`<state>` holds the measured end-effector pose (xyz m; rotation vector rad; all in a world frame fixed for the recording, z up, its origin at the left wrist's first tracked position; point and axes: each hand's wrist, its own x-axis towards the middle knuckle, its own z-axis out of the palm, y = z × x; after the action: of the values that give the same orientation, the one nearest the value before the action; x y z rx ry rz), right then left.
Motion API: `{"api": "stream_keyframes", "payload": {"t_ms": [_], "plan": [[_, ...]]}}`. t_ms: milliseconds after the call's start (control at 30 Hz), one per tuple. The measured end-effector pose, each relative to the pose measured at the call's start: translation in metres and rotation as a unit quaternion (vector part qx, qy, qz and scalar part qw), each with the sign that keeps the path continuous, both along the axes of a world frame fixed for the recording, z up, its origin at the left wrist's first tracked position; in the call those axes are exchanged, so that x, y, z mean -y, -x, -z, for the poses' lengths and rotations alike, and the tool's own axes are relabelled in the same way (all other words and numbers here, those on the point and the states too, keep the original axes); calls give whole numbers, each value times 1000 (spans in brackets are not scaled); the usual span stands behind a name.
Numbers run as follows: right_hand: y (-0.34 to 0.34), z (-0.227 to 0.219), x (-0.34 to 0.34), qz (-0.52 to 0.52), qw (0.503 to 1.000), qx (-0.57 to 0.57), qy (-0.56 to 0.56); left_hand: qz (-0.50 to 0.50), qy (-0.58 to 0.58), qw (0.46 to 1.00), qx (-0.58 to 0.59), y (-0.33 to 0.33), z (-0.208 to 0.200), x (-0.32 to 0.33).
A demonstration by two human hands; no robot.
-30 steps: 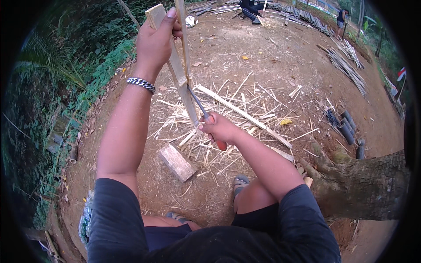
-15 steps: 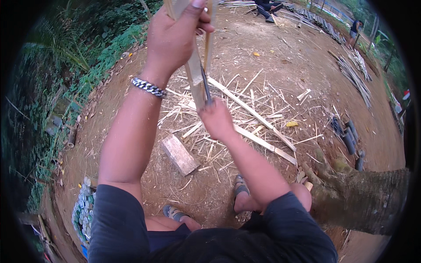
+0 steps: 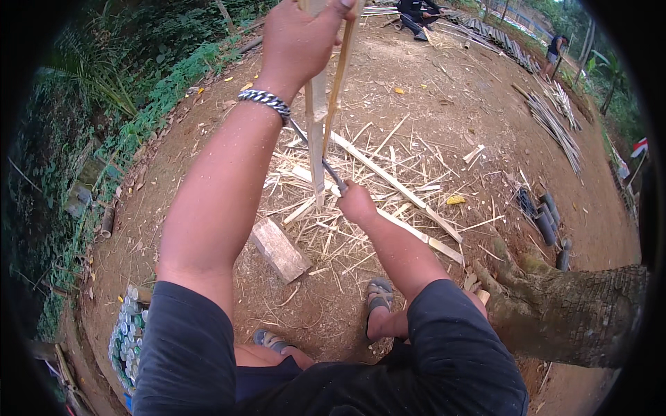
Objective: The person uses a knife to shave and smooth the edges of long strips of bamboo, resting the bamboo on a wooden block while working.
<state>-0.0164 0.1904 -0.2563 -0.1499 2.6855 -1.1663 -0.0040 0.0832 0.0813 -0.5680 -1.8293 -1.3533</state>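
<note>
High in the view, my left hand [image 3: 300, 48] is closed around the upper part of a pale bamboo strip [image 3: 317, 156], which hangs nearly upright. A second, thinner bamboo piece [image 3: 338, 83] slants down beside it from the same grip, a narrow gap between them. My right hand [image 3: 358, 204], lower and to the right, grips the handle of a long dark-bladed knife [image 3: 334, 175]. Its blade slants up to the left and passes behind the wider strip, close to the thinner piece's lower end. My left fingertips are partly cut off by the top edge.
Bamboo shavings [image 3: 277, 182] and long split strips [image 3: 378, 168] lie on the dirt below. A wood block [image 3: 280, 251] sits near my feet. At right are a tree trunk [image 3: 576, 315] and dark tubes [image 3: 547, 225]. Two people are farther off, one seated [image 3: 416, 15].
My left hand has shifted right with the bamboo. My right hand has moved down and right, away from the strip's lower end, and the blade now slants across behind the strip.
</note>
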Motion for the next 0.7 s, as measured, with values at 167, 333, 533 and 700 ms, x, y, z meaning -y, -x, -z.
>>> {"api": "stream_keyframes", "payload": {"t_ms": [167,333,533,700], "plan": [[8,-24,-15,-41,996,-13,-80,-22,47,998,20,-7,-1,-4],[38,-11,-42,-52,987,-71,-133,-1,111,994,-16,-4,-1,-15],[46,-43,-66,-105,966,-102,-214,16,137,985,-104,5,10,-34],[0,-11,-31,-36,999,30,-7,-25,76,996,-43,2,9,-26]]}}
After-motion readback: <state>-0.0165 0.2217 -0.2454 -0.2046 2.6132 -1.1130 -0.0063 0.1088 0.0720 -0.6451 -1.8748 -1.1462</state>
